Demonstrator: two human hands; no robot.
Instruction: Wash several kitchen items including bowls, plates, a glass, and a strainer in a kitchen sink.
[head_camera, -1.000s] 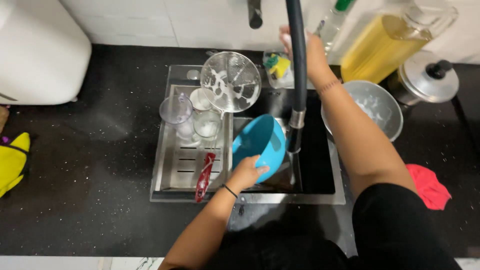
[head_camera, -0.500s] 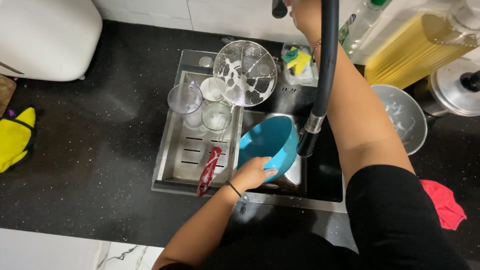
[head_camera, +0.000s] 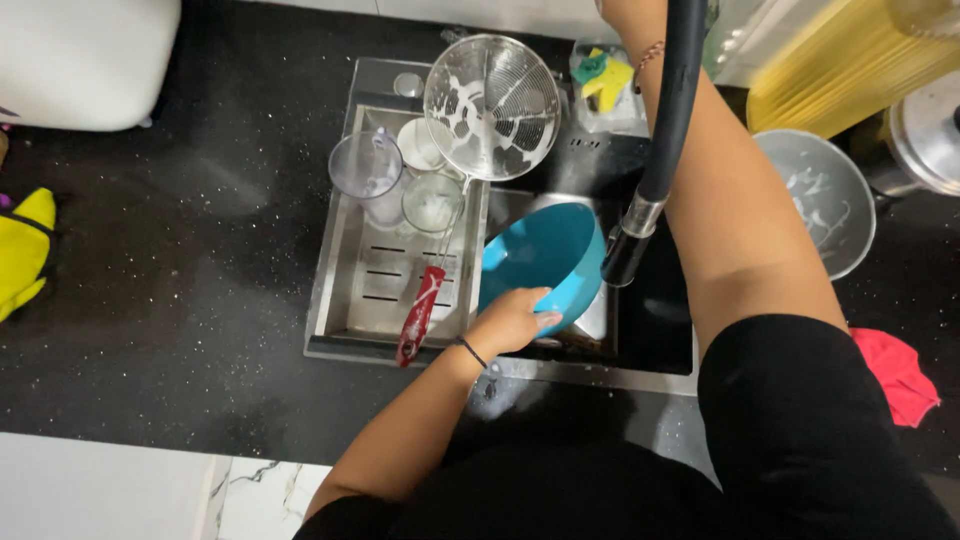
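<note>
My left hand (head_camera: 510, 320) grips the near rim of a blue bowl (head_camera: 545, 255), which is tilted in the sink (head_camera: 655, 335) just beside the nozzle (head_camera: 628, 250) of a black pull-out faucet hose (head_camera: 670, 110). My right arm reaches up past the hose to the top edge of the view. Only the wrist with a bracelet and the base of my right hand (head_camera: 620, 12) show; its fingers are cut off.
A steel drain tray (head_camera: 365, 290) left of the sink holds a wire strainer (head_camera: 492, 105) with a red handle (head_camera: 418, 315), two glasses (head_camera: 365, 165) and a white cup (head_camera: 420, 145). A soapy metal bowl (head_camera: 815, 195), a red cloth (head_camera: 895, 375) and a sponge (head_camera: 605, 75) lie nearby.
The view has drawn closer and shifted down, so my right hand has slid to the top edge. My left hand keeps its hold on the blue bowl beside the nozzle.
</note>
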